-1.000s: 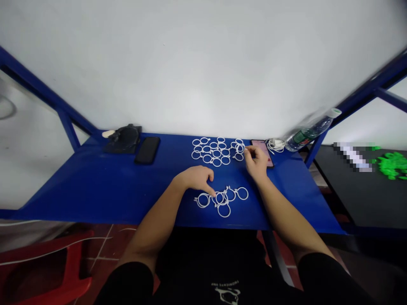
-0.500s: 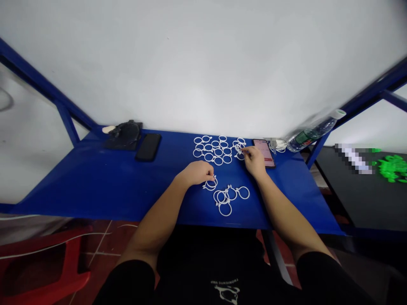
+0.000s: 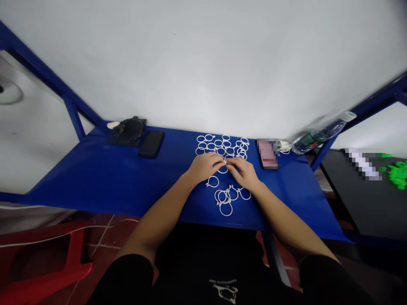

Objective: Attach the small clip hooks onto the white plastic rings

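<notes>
A white plastic ring with a small clasp is pinched between both hands over the blue table. My left hand grips it from the left, fingers closed at the clasp. From the right, my right hand closes its fingertips on the same clasp, which they partly hide. One loose white ring lies just below my left hand. Closer to the table's front edge is a loose cluster of white rings, some overlapping. Beyond my hands, several more rings are spread in rows, with a small overlapping group to their right.
A phone with a lit screen lies right of the rings, near a white cable and a leaning plastic bottle. At left are a dark phone and a black bag-like item. The wall borders the back.
My left hand has lifted a ring from the near pair, leaving one behind. My right hand has come left and nearer from the far right group, and both hands now meet at the ring's clasp.
</notes>
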`<move>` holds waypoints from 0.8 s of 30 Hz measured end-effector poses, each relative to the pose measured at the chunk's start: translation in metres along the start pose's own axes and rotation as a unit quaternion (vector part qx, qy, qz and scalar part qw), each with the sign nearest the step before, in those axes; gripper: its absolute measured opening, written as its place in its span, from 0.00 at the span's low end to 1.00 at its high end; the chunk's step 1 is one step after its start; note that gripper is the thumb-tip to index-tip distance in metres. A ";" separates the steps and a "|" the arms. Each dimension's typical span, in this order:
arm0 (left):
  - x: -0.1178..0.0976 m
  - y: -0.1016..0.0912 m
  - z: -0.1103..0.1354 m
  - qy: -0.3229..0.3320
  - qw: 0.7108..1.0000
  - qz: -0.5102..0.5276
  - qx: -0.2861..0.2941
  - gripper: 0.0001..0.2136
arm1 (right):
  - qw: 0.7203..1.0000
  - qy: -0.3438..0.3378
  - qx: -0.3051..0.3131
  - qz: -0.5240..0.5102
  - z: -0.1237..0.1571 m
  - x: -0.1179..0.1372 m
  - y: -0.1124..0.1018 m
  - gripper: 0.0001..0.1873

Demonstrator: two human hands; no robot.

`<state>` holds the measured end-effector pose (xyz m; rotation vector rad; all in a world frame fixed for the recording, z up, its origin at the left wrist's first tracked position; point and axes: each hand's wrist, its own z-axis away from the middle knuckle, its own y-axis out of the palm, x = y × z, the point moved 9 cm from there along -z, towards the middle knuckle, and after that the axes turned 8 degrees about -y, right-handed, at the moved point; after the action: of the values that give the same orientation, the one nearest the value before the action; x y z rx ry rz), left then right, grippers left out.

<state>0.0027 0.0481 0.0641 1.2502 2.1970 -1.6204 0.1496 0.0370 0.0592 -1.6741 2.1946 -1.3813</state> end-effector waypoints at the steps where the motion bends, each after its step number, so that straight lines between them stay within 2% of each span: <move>1: -0.002 0.001 0.001 0.010 1.000 -0.001 -0.004 0.07 | 1.000 0.002 -0.003 -0.003 0.000 0.000 0.001 0.13; 10: -0.010 0.000 0.002 0.051 0.997 0.022 -0.048 0.09 | 0.999 0.028 -0.037 -0.003 0.003 -0.010 -0.004 0.11; 17: -0.013 0.006 0.002 0.071 0.996 0.055 -0.007 0.10 | 0.999 0.001 -0.040 -0.004 0.002 -0.001 -0.007 0.11; 24: -0.018 0.006 0.004 0.079 0.996 0.036 -0.034 0.10 | 0.999 -0.011 -0.047 0.007 0.001 0.003 -0.007 0.11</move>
<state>0.0168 0.0359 0.0682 1.4647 2.2478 -1.4532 0.1545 0.0339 0.0649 -1.6918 2.2874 -1.2709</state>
